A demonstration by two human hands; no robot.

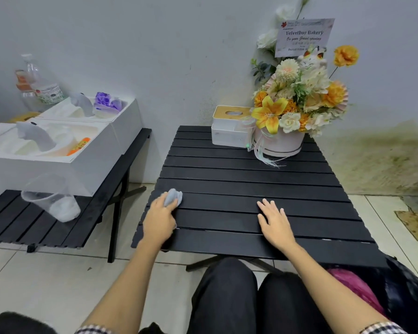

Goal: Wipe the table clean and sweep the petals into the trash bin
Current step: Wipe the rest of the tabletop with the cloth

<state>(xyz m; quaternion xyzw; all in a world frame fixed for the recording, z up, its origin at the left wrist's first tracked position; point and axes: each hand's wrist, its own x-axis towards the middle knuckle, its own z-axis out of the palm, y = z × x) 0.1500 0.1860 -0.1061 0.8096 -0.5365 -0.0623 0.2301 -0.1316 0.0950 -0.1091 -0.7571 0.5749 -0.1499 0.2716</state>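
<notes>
A black slatted table (251, 179) stands in front of me. My left hand (159, 220) presses a crumpled pale tissue (173, 196) onto the table near its left edge. My right hand (274, 221) lies flat on the slats at the middle front, fingers spread, holding nothing. A black trash bag (408, 297) with pink petals (355, 288) inside sits on the floor at the table's front right corner. I see no loose petals on the tabletop.
A white tissue box (229, 127) and a flower arrangement in a round pale box (297, 104) stand at the table's far end by the wall. A second black table (46, 225) at left carries white boxes (58, 145), bottles and a plastic cup (51, 198).
</notes>
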